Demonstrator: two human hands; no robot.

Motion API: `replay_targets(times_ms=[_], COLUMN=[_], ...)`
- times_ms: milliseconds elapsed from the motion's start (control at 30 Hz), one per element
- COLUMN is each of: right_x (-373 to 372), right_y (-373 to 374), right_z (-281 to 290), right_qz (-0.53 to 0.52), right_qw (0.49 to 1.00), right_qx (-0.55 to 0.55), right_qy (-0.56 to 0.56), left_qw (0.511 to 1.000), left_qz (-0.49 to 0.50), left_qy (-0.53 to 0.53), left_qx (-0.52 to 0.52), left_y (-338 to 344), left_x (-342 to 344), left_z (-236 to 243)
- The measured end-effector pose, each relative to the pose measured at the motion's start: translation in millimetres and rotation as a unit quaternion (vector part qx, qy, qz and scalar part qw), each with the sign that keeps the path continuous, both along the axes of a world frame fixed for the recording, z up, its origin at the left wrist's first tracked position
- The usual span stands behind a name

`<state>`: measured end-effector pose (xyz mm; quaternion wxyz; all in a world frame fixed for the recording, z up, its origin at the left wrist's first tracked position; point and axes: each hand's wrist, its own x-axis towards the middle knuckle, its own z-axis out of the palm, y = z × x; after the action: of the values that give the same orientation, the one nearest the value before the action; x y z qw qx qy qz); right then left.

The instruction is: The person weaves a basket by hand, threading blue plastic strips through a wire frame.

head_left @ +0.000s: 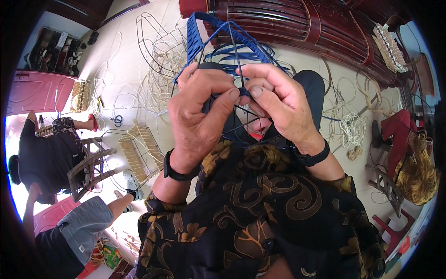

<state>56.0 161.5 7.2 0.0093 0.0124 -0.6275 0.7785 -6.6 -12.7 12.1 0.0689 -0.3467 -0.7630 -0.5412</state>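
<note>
In front of my lap I hold a dark wire frame (238, 56) partly woven with flat blue strip (194, 39). My left hand (200, 111) is closed, its thumb and forefinger pinching near a short dark-blue piece of strip (244, 92) on the wire. From the other side my right hand (285, 102) pinches the same piece between thumb and fingers. The two thumbs almost meet there. My fingers hide the exact wrap of the strip. Loose blue strip (227, 52) lies in loops behind the frame.
Tangled pale cord (162, 69) covers the floor ahead, below a dark red wooden bench (278, 23). A half-woven beige frame (141, 151) and scissors (118, 121) lie to the left. White cord (353, 130) is bundled at right. Other people sit on both sides.
</note>
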Motion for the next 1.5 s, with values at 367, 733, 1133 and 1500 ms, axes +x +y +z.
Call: replay_targets(times_ms=[367,733,1133,1500], right_x=[1,2,-14,-4], right_y=[1,-3,-2,8], right_z=[-5,-4,18,-8], right_qz=[0.015,-0.192,-0.051,-0.112], right_qw=[0.999,0.92,0.815,0.857], right_qx=[-0.028,0.296,0.495,0.384], right_qy=[0.01,0.174,0.295,0.324], left_qw=[0.998,0.987,0.99,0.99], left_qz=[-0.042,0.083,0.102,0.102], left_qy=[-0.039,0.127,0.098,0.09], left_qx=[0.017,-0.055,0.016,0.037], left_y=[-10,-12,-15,-17], left_x=[2,14,15,16], left_z=[-4,-15,-31,-37])
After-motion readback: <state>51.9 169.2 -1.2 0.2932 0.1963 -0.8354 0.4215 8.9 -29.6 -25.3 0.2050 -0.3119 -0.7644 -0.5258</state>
